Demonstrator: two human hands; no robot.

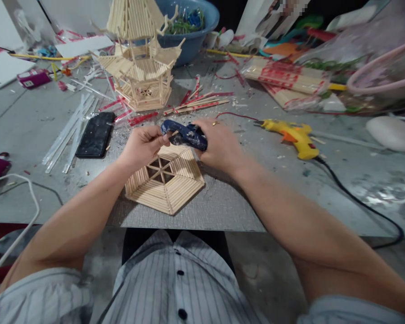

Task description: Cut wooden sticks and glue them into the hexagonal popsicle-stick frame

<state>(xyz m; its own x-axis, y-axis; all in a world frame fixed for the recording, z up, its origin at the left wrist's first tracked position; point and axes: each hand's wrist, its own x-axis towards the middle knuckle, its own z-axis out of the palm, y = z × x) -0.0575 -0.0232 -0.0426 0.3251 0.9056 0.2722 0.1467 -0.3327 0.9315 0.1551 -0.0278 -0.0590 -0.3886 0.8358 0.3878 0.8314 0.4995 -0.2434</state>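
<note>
A dark blue hand tool (189,135), marked with pale smears, is gripped in my right hand (219,144), its head pointing left. My left hand (143,146) is closed in a pinch at the tool's left end; a short bit of wooden stick seems to show there, though most is hidden by the fingers. Below both hands a flat hexagonal panel of wooden sticks (170,193) lies near the table's front edge, with an open spoked hexagon in its middle. Behind the hands stands a stick-built pagoda model (143,74).
A black phone (95,135) and clear glue sticks (69,130) lie left. Loose sticks (202,103) lie beyond the hands. A yellow glue gun (297,137) with a black cable is right. Wrapped stick packs (290,78) and a blue basin (189,40) sit behind.
</note>
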